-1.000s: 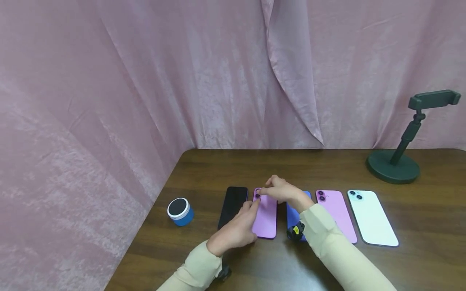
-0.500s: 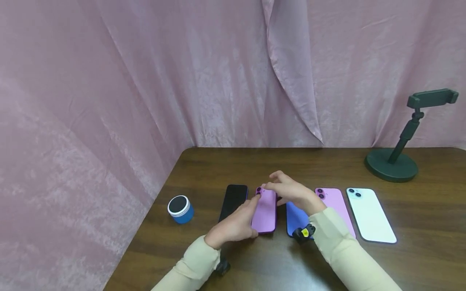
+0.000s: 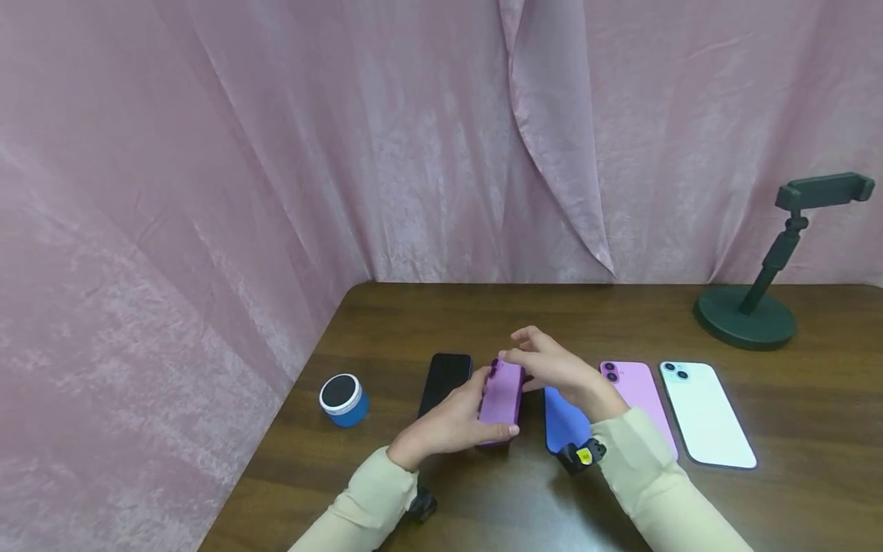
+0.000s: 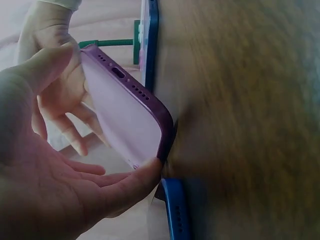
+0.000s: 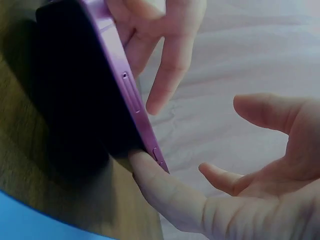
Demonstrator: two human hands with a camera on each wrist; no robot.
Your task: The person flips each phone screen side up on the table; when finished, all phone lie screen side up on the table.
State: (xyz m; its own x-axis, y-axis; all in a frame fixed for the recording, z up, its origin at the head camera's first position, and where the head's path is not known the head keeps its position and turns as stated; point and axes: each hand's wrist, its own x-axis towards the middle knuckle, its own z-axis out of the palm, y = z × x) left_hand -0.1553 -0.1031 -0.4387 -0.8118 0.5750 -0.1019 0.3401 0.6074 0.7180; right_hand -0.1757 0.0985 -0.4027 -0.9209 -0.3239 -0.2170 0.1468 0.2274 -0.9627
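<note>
A purple phone (image 3: 502, 395), camera side up, is tilted off the table in the head view. My left hand (image 3: 448, 418) grips it from the left, thumb near its lower end and fingers along its far edge. In the left wrist view, that hand (image 4: 90, 190) holds the phone (image 4: 125, 120) by two corners, its charging port end facing the camera. My right hand (image 3: 562, 372) is at the phone's upper right. In the right wrist view, one digit of the right hand (image 5: 240, 205) touches the dark screen side, while two fingers extend apart from the phone.
A black-screened phone (image 3: 447, 376) lies left of the hands, partly hidden. To the right lie a blue phone (image 3: 562, 422), a pink phone (image 3: 641, 395) and a white phone (image 3: 707, 414). A blue jar (image 3: 345, 401) stands left; a dark green phone stand (image 3: 745, 317) stands at back right.
The purple phone has gone from flat on the table to tilted up. My left thumb has moved across its lower end, and my right hand has shifted slightly right.
</note>
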